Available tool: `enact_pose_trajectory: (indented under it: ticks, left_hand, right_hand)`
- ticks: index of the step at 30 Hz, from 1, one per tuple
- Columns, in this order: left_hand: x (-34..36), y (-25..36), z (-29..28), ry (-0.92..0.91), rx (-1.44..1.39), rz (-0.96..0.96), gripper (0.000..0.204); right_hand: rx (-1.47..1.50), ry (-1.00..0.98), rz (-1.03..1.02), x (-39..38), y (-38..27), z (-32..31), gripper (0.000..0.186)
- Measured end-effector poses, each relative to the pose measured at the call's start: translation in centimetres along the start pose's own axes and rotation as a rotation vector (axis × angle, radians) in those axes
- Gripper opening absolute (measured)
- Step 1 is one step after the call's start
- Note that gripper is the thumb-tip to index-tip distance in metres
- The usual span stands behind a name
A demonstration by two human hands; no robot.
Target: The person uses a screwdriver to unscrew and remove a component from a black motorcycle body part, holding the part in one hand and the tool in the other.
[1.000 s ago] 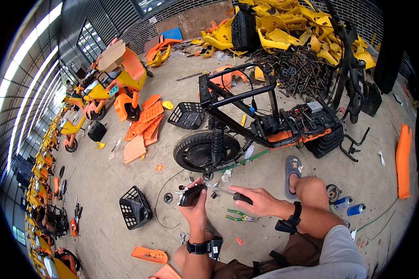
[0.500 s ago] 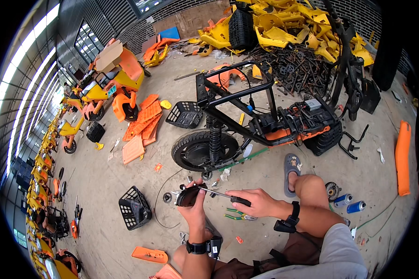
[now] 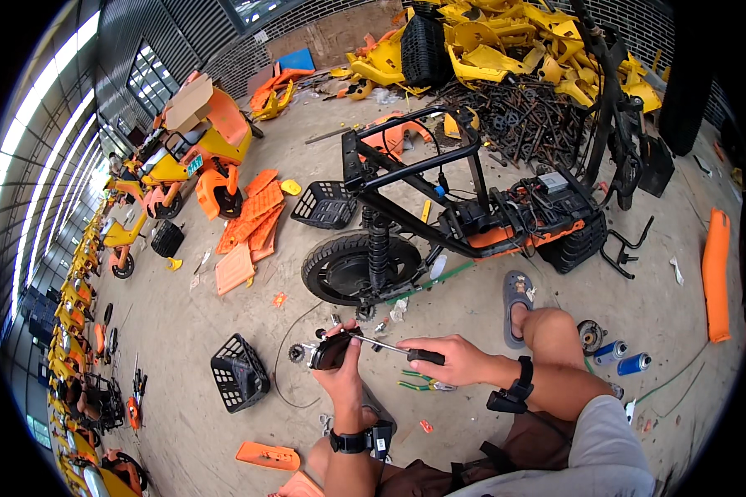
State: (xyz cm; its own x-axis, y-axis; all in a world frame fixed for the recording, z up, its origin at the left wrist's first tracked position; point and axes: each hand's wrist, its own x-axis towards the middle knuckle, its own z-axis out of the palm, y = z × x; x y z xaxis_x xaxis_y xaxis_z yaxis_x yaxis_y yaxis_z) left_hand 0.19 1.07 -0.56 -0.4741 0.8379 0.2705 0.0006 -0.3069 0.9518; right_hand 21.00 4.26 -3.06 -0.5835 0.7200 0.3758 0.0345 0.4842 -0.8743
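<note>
My left hand (image 3: 344, 379) is closed around a dark rounded part (image 3: 330, 356) with a metal edge, its thumb lying along the near side. What kind of part it is, I cannot make out. A screwdriver (image 3: 381, 343) with a black handle is gripped in my right hand (image 3: 460, 359). Its metal shaft points left, and the tip meets the upper right of the dark part, close to my left thumb. Below the shaft, pliers (image 3: 423, 383) with green and yellow handles lie on the floor. A small toothed gear (image 3: 297, 353) is just left of the part.
Ahead stands a stripped black scooter frame (image 3: 406, 211) with its rear wheel (image 3: 340, 269). Black baskets (image 3: 240, 373) and orange panels (image 3: 253, 217) lie leftward. Two blue cans (image 3: 634, 364) rest at right. Yellow panels (image 3: 489, 50) are heaped behind scattered metal parts (image 3: 526, 120).
The view has shifted slightly. Both hands keep their holds, and the screwdriver's tip stays at the dark part, with barely any visible movement.
</note>
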Motion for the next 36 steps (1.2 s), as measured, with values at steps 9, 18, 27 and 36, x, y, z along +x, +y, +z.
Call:
enact_pose_trajectory:
  ticks: [9,18,27,36]
  left_hand:
    - [0.1,-0.2,-0.4,0.006,0.110,0.057,0.030]
    - [0.7,-0.8,-0.7,0.066,0.120,0.006,0.026]
    - [0.6,-2.2,-0.1,0.075,0.226,0.039,0.028]
    - [0.9,-3.0,-0.6,0.130,0.133,0.037,0.034]
  right_hand:
    - [0.631,-0.242,0.504,0.4,-0.1,-1.7,0.042]
    - [0.475,0.072,0.488,0.8,0.0,-2.2,0.029]
    - [0.971,0.548,0.594,0.9,1.9,-2.6,0.032]
    - [0.575,0.462,0.328,1.0,0.4,-2.3,0.045]
